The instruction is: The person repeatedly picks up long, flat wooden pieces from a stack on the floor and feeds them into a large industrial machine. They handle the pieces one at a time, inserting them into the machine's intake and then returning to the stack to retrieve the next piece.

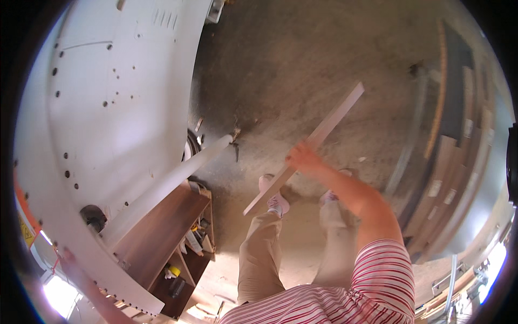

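— Where is the strip of wood?

— The long pale wooden strip [305, 147] hangs in the air over the concrete floor [302, 59], in front of the person's legs. The right hand [303, 157] has its grip closed around it, near the middle.

— Which way does it run?

— Its long axis slants: one end points up and away to the right, the other down toward the pink shoes [276, 201]. So the strip reaches out both ways from the grip.

— And the left hand?

— The left hand [69, 259] is well apart, low at the left by the big white drilled panel [102, 108]. I cannot tell whether its grip is closed.
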Action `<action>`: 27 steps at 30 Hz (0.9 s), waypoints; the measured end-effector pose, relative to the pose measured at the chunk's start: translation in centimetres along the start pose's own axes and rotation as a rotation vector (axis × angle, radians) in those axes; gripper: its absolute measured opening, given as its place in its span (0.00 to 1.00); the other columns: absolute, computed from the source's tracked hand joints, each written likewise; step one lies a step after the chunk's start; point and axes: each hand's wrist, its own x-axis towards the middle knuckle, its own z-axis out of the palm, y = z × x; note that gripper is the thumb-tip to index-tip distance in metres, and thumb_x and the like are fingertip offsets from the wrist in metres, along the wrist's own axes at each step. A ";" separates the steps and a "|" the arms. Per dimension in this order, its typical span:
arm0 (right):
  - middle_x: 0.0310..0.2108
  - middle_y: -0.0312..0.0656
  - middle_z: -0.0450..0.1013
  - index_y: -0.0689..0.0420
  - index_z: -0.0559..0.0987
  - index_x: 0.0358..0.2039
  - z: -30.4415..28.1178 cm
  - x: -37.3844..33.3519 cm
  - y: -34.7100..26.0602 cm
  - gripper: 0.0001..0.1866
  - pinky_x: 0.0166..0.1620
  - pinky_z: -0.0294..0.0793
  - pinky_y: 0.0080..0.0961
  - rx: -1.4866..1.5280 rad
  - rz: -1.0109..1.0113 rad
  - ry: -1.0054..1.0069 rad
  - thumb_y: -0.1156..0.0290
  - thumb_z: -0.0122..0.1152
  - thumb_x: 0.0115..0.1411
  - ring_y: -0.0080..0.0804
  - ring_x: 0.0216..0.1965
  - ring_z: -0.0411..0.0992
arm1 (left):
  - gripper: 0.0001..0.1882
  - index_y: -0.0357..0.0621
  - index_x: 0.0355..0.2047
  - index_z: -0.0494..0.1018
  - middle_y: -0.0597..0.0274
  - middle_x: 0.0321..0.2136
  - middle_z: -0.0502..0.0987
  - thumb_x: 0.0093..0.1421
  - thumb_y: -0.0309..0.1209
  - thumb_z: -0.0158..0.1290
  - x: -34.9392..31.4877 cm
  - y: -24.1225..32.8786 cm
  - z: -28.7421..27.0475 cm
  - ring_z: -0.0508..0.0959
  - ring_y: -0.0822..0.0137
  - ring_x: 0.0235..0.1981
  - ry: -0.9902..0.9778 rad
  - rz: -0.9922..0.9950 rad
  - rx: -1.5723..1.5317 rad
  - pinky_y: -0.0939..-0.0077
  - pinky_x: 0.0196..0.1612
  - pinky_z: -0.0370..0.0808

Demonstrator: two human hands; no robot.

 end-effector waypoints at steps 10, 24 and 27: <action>0.36 0.31 0.68 0.46 0.73 0.36 -32.2 -5.4 -19.7 0.07 0.49 0.66 0.31 -0.161 -0.187 0.173 0.68 0.54 0.54 0.27 0.45 0.67 | 0.33 0.30 0.52 0.71 0.38 0.33 0.79 0.63 0.51 0.54 -3.0 10.8 3.3 0.80 0.45 0.36 -0.051 0.165 0.010 0.57 0.39 0.75; 0.30 0.43 0.61 0.54 0.70 0.28 -55.2 -9.3 -26.9 0.15 0.33 0.70 0.44 -0.189 0.259 0.682 0.83 0.60 0.39 0.46 0.37 0.67 | 0.24 0.42 0.60 0.62 0.59 0.49 0.73 0.66 0.33 0.53 -13.7 17.0 -4.1 0.74 0.70 0.47 -0.497 0.046 -1.515 0.74 0.49 0.72; 0.34 0.42 0.64 0.53 0.71 0.31 -56.5 -8.4 -31.5 0.17 0.32 0.73 0.44 -0.237 0.310 0.587 0.82 0.62 0.40 0.45 0.39 0.68 | 0.49 0.44 0.68 0.41 0.48 0.60 0.62 0.58 0.34 0.64 -19.4 21.4 -7.3 0.67 0.55 0.61 -0.526 0.383 -1.417 0.57 0.60 0.68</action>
